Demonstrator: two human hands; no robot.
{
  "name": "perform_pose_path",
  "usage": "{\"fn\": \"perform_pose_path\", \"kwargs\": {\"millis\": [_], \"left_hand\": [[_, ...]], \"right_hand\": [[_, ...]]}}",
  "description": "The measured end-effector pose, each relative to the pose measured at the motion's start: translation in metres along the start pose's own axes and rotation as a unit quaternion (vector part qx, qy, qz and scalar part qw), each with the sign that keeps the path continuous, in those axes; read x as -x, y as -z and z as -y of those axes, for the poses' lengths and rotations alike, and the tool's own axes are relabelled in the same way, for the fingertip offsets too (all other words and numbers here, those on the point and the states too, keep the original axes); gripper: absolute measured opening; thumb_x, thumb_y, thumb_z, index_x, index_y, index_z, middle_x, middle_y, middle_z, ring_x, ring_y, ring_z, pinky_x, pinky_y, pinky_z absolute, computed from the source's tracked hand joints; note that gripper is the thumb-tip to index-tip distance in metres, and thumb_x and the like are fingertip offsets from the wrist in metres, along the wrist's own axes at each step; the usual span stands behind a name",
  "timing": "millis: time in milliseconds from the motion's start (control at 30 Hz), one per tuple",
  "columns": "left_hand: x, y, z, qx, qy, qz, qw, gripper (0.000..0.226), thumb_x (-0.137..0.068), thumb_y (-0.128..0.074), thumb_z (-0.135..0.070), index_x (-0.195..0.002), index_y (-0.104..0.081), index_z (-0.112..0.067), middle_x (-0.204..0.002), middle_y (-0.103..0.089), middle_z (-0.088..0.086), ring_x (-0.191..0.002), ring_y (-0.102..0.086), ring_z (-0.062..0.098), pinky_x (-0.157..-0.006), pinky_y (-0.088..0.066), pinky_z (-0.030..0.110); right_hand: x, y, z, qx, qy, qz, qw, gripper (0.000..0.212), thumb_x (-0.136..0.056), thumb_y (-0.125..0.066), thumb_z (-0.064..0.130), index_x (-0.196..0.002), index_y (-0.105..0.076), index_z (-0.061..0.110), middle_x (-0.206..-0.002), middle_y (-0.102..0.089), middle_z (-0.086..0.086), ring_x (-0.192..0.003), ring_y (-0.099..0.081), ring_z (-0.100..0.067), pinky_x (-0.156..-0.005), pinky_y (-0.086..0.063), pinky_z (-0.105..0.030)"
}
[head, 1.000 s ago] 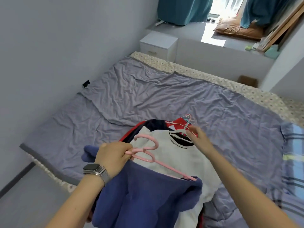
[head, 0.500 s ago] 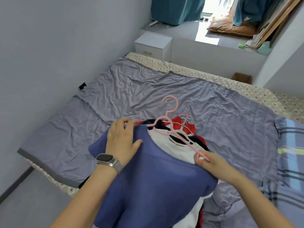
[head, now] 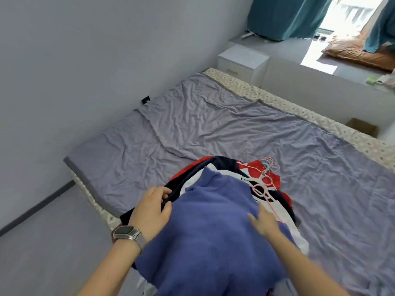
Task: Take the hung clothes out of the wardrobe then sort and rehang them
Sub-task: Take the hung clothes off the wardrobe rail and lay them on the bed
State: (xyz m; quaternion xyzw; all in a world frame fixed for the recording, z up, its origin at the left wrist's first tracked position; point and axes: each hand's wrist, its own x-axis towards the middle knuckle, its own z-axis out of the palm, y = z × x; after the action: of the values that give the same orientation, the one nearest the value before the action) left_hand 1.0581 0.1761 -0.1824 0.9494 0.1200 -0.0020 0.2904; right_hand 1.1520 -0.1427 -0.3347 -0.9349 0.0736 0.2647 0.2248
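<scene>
Blue garment [head: 213,227] topmost on pile at bed [head: 213,129] near edge; pink hanger [head: 264,192] just beyond right hand [head: 264,223], fingers spread flat; left hand [head: 150,208] pinches dark garment edge [head: 175,186].

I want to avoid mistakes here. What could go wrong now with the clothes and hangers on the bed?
1. The hanger hooks lie bunched together beyond the pile, so they may tangle when one garment is lifted.
2. The pink hanger lies loose beside the blue garment; pulling the cloth could drag it.
3. The pile hangs over the bed edge and might slide down.
</scene>
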Motion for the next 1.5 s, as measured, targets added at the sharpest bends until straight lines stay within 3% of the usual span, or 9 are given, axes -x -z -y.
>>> {"fn": "perform_pose_path", "kwargs": {"millis": [233,400,533,633,800,1033,1300,1433,1500], "left_hand": [[0.058,0.021,0.04,0.022,0.047,-0.04,0.998,0.022,-0.086,-0.056,-0.017,-0.106,-0.06,-0.023,-0.099,-0.052,-0.01,-0.086,-0.055,0.007,-0.083,-0.048,0.028],[0.134,0.055,0.085,0.019,0.066,-0.077,0.995,0.019,-0.085,-0.058,-0.011,-0.101,-0.063,-0.018,-0.095,-0.052,-0.004,-0.084,-0.053,0.009,-0.082,-0.045,0.026],[0.241,0.092,0.139,-0.004,0.173,-0.082,0.982,0.023,-0.088,-0.054,-0.019,-0.11,-0.059,-0.02,-0.109,-0.056,0.0,-0.099,-0.057,0.016,-0.086,-0.046,0.029],[0.349,0.122,0.178,-0.004,0.27,-0.121,0.955,0.025,-0.09,-0.053,-0.019,-0.115,-0.057,-0.019,-0.113,-0.056,-0.001,-0.104,-0.056,0.014,-0.087,-0.043,0.024],[0.552,0.166,0.239,-0.004,0.431,-0.231,0.872,0.025,-0.086,-0.056,-0.016,-0.111,-0.06,-0.016,-0.109,-0.061,0.002,-0.099,-0.06,0.019,-0.087,-0.045,0.028],[0.801,0.193,0.262,-0.009,0.624,-0.365,0.691,0.024,-0.088,-0.054,-0.02,-0.111,-0.059,-0.018,-0.102,-0.06,0.0,-0.091,-0.059,0.018,-0.077,-0.045,0.027],[0.92,0.202,0.285,0.009,0.696,-0.428,0.576,0.027,-0.089,-0.049,-0.02,-0.114,-0.058,-0.019,-0.1,-0.059,-0.003,-0.095,-0.059,0.016,-0.076,-0.042,0.023],[0.954,0.234,0.299,0.022,0.709,-0.474,0.521,0.027,-0.089,-0.051,-0.016,-0.114,-0.058,-0.02,-0.095,-0.056,-0.007,-0.088,-0.058,0.01,-0.077,-0.043,0.019],[0.972,0.245,0.305,0.021,0.705,-0.511,0.492,0.026,-0.088,-0.053,-0.016,-0.112,-0.058,-0.022,-0.092,-0.056,-0.009,-0.084,-0.059,0.01,-0.081,-0.049,0.026]], "right_hand": [[0.117,-0.103,0.107,0.059,0.207,0.229,0.949,0.068,-0.098,-0.046,0.03,-0.153,-0.009,0.012,-0.159,-0.017,-0.005,-0.146,-0.017,-0.021,-0.117,-0.015,-0.027],[0.19,-0.127,0.18,0.095,0.3,0.245,0.917,0.061,-0.097,-0.046,0.021,-0.151,-0.019,0.011,-0.157,-0.024,-0.007,-0.144,-0.023,-0.024,-0.116,-0.02,-0.029],[0.266,-0.149,0.243,0.128,0.385,0.219,0.888,0.052,-0.091,-0.05,0.013,-0.141,-0.04,0.01,-0.133,-0.055,-0.016,-0.123,-0.049,-0.032,-0.1,-0.034,-0.03],[0.337,-0.189,0.282,0.167,0.44,0.241,0.849,0.054,-0.088,-0.054,0.016,-0.14,-0.043,0.011,-0.134,-0.055,-0.016,-0.123,-0.051,-0.029,-0.101,-0.036,-0.028],[0.49,-0.274,0.333,0.211,0.557,0.302,0.744,0.049,-0.095,-0.052,0.023,-0.142,-0.04,0.01,-0.146,-0.044,-0.009,-0.135,-0.04,-0.021,-0.108,-0.026,-0.023],[0.69,-0.384,0.372,0.245,0.683,0.369,0.58,0.043,-0.097,-0.05,0.03,-0.137,-0.045,0.014,-0.14,-0.05,-0.005,-0.126,-0.048,-0.021,-0.097,-0.034,-0.021],[0.854,-0.502,0.407,0.293,0.73,0.442,0.43,0.044,-0.096,-0.051,0.024,-0.138,-0.044,0.012,-0.14,-0.05,-0.004,-0.128,-0.047,-0.021,-0.1,-0.034,-0.022],[0.93,-0.552,0.437,0.285,0.734,0.484,0.382,0.04,-0.094,-0.057,0.021,-0.133,-0.049,0.014,-0.125,-0.058,-0.005,-0.119,-0.055,-0.019,-0.091,-0.035,-0.014],[0.969,-0.576,0.449,0.276,0.727,0.513,0.364,0.038,-0.093,-0.059,0.02,-0.13,-0.051,0.015,-0.114,-0.058,-0.001,-0.113,-0.057,-0.018,-0.096,-0.041,-0.021]]}}
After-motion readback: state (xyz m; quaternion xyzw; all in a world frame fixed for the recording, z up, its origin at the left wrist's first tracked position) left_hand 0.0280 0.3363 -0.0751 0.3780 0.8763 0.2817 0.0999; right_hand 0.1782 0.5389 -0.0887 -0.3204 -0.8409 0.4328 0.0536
